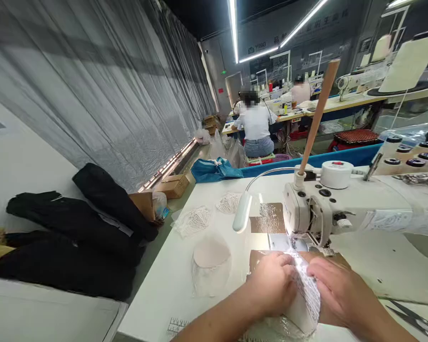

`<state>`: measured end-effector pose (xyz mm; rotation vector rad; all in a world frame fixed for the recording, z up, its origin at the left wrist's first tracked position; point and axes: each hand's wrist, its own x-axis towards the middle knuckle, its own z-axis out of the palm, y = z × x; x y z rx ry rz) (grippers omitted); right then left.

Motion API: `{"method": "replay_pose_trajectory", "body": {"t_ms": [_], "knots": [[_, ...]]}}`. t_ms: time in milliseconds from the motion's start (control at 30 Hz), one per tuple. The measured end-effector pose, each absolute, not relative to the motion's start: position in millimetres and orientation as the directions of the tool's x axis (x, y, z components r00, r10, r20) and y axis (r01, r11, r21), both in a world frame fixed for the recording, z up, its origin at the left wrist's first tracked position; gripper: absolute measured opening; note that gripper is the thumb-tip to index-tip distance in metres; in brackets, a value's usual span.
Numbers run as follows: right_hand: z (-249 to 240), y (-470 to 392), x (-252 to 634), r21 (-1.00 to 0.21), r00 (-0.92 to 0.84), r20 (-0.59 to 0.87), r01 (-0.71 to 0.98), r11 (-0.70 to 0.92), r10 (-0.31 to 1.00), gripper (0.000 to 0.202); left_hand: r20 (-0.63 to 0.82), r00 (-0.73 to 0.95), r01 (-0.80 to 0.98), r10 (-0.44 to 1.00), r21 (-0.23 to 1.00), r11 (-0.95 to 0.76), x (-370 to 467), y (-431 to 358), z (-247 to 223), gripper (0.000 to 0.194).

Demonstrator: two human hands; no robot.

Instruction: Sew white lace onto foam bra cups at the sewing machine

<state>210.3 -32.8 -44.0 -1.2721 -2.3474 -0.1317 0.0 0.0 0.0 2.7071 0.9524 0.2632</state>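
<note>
A white lace-covered cup piece (307, 289) lies on the sewing machine bed, its far end under the machine's needle area. My left hand (274, 285) is closed on its left side, fingers curled. Along its right edge my right hand (337, 287) pinches the lace, thumb and fingertips near the border. The sewing machine (324, 204) stands just beyond both hands, and its lamp (242, 211) hangs to the left of the head. Brown board (330, 261) shows beneath the hands. The fingertips under the fabric are hidden.
On the white table (160, 289) are a beige cup piece (211, 263) and lace pieces (196, 219). Scissors (415, 318) lie at the right edge. Thread cones (406, 154) stand behind the machine. Black garments (74, 237) are piled left; a person (256, 123) sits ahead.
</note>
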Motion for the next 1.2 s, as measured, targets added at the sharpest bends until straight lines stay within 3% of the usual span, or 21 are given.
{"method": "replay_pose_trajectory", "body": {"t_ms": [400,767,933,1100,1200], "knots": [[-54,-27,205,-0.153,-0.398,0.401,0.859,0.489,0.825,0.047,0.020,0.737,0.642,0.676,0.294,-0.708,0,10,10,0.041],[-44,-27,193,-0.211,-0.378,0.388,0.852,0.480,0.841,0.045,-0.010,0.842,0.526,0.540,0.240,-0.816,-12,48,8,0.056],[-45,-28,201,-0.268,-0.377,0.352,0.836,0.478,0.857,0.037,0.053,0.826,0.532,0.561,0.257,-0.807,-16,36,11,0.042],[-54,-27,212,-0.294,-0.284,0.325,0.876,0.382,0.902,0.040,0.088,0.752,0.614,0.653,0.266,-0.743,-9,14,0,0.010],[-56,-27,215,-0.295,-0.295,0.297,0.876,0.381,0.908,0.038,0.148,0.739,0.620,0.657,0.231,-0.750,-6,11,-9,0.013]]}}
